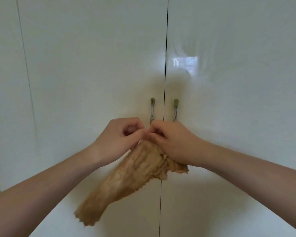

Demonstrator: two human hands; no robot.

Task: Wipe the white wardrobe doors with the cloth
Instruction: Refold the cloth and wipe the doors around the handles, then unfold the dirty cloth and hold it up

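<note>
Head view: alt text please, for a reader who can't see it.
The left hand and the right hand pinch the top of a tan cloth that hangs down-left in front of glossy white wardrobe doors. Two slim handles flank the dark gap between the doors, just above the hands.

Left handle (152, 108) just left of the door seam (166, 48), right handle (175, 109) just right, left hand (121, 139) and right hand (171, 144) meet before it, cloth (126, 178) hangs mostly left of it.
</note>
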